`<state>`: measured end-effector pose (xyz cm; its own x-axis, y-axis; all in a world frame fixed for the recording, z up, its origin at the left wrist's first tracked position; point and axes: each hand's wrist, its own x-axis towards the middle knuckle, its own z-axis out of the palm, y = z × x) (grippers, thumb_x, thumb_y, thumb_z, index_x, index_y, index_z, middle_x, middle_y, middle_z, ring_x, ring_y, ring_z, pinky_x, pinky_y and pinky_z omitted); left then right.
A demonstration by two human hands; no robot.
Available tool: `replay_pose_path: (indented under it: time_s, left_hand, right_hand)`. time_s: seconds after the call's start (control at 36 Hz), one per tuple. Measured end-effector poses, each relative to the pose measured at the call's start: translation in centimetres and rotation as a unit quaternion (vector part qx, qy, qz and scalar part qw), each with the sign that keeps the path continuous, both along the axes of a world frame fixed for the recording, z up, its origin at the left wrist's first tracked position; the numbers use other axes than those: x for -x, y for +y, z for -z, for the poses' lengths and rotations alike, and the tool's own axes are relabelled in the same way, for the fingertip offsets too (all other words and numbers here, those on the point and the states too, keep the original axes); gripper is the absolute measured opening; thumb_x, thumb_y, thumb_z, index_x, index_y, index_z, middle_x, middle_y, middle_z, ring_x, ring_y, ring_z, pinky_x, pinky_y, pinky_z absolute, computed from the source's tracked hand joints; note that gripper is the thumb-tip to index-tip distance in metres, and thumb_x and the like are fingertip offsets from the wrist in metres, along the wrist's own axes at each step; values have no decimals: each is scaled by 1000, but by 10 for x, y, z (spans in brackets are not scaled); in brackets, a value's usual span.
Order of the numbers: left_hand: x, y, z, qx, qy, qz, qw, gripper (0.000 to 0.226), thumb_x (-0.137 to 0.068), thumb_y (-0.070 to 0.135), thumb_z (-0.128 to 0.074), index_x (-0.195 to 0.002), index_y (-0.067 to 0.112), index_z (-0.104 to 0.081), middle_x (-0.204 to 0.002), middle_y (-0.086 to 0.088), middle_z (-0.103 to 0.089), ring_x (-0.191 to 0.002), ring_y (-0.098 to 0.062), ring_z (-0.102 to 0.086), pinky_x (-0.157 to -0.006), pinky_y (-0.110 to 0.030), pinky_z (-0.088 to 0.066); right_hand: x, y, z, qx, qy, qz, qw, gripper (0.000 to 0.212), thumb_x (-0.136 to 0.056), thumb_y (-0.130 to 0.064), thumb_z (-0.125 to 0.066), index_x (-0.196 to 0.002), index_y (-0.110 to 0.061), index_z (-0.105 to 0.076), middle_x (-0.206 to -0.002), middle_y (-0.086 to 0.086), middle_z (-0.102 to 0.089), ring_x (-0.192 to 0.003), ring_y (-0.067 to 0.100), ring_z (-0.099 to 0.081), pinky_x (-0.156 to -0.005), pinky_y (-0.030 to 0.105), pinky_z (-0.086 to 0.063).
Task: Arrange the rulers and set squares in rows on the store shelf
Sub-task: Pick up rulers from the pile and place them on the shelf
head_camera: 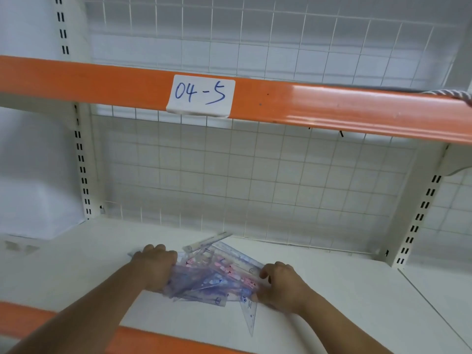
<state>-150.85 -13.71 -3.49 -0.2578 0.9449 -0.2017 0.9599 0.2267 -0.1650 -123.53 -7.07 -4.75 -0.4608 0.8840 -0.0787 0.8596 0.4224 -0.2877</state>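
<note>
Both forearms reach in from the bottom edge, crossing the orange front lip (158,338) of the white shelf (332,290). Left hand (155,267) sits knuckles up on the left end of the pile of rulers and set squares (217,277), fingers curled down over it, gripping that end. Right hand (283,284) is at the right end of the same pile, fingers and thumb curled in against the edges, gripping there. Pile is a loose, overlapping jumble of clear plastic with blue and pink print, lying flat on the shelf roughly mid-width, between the two hands, not in rows. One pale ruler (207,242) pokes out the back of the heap at an angle toward the wire grid back panel (255,175). One clear set square (251,315) sticks out of the front, its point toward the camera. Above, the orange rail (332,108) of the next shelf carries a white label (200,94) handwritten "04-5" in blue. Slotted cream uprights stand at left (81,159) and right (419,218). Grey cord (444,93) rests on the rail at far right.
</note>
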Motion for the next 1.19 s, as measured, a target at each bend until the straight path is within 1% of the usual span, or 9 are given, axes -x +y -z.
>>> replay_pose_path:
  time_s: [0.11,0.19,0.33,0.47,0.64,0.81,0.92,1.06,1.19]
  left_hand:
    - [13,-4,-5,-9,-32,-14,999,34,-89,21,-53,-122,26,-50,-123,1,-55,-108,-17,-53,-80,-23,-40]
    - [22,-7,-8,-17,-57,-15,998,31,-89,17,-54,-119,24,-55,-122,2,-56,-105,-15,-55,-80,-23,-42]
    - [29,-16,-12,-8,-42,-10,999,32,-89,14,-55,-121,12,-59,-126,-6,-57,-114,-19,-55,-85,-21,-42]
    - [43,-31,-9,-11,-110,-21,994,49,-88,5,-50,-135,21,-45,-132,-3,-49,-116,-17,-52,-90,-20,-41]
    - [48,-44,-15,-22,-123,-24,992,42,-92,21,-57,-133,23,-47,-133,-1,-47,-118,-15,-49,-84,-15,-34]
    - [61,-57,-30,-85,-122,-57,987,44,-95,21,-56,-136,20,-44,-136,-1,-47,-122,-15,-47,-93,-16,-36]
    - [53,-57,-30,-107,-139,-33,984,45,-93,18,-57,-137,20,-45,-135,-1,-49,-121,-15,-48,-90,-15,-35]
    - [32,-50,-22,-100,-154,-1,983,45,-94,14,-56,-137,20,-47,-137,-3,-49,-122,-16,-49,-95,-17,-35]
    - [14,-40,-16,-75,-165,33,983,46,-93,10,-53,-137,21,-47,-134,-6,-48,-118,-18,-51,-91,-18,-39]
  right_hand:
    - [-4,-1,2,6,12,8,1000,34,-77,-49,-70,-94,-28,-50,-98,-4,-50,-90,13,-47,-62,18,-35]
    - [-5,-2,3,2,18,5,1000,30,-78,-46,-70,-91,-27,-51,-95,-4,-52,-86,13,-48,-56,13,-31]
    - [-2,-5,0,-5,13,7,1000,24,-82,-40,-68,-91,-25,-52,-96,-5,-52,-86,13,-49,-59,15,-34]
    - [-2,-8,-3,-18,5,15,1000,18,-86,-34,-64,-92,-24,-51,-95,-4,-52,-85,13,-49,-56,12,-33]
    - [-5,-11,-1,-22,5,19,1000,25,-89,-34,-60,-108,-18,-59,-99,-2,-54,-86,13,-50,-60,16,-36]
    - [-5,-16,-3,-39,12,26,999,30,-89,-35,-61,-113,-17,-59,-113,2,-59,-89,14,-51,-71,20,-41]
    - [-3,-19,-4,-53,12,30,998,31,-89,-35,-60,-115,-19,-59,-115,2,-57,-95,16,-53,-75,21,-42]
    - [-6,-25,-4,-61,13,30,998,32,-90,-33,-59,-118,-18,-58,-119,4,-55,-91,14,-46,-75,21,-39]
    - [-20,-32,-6,-69,7,51,996,33,-91,-30,-58,-120,-17,-58,-121,5,-55,-108,20,-54,-82,24,-42]
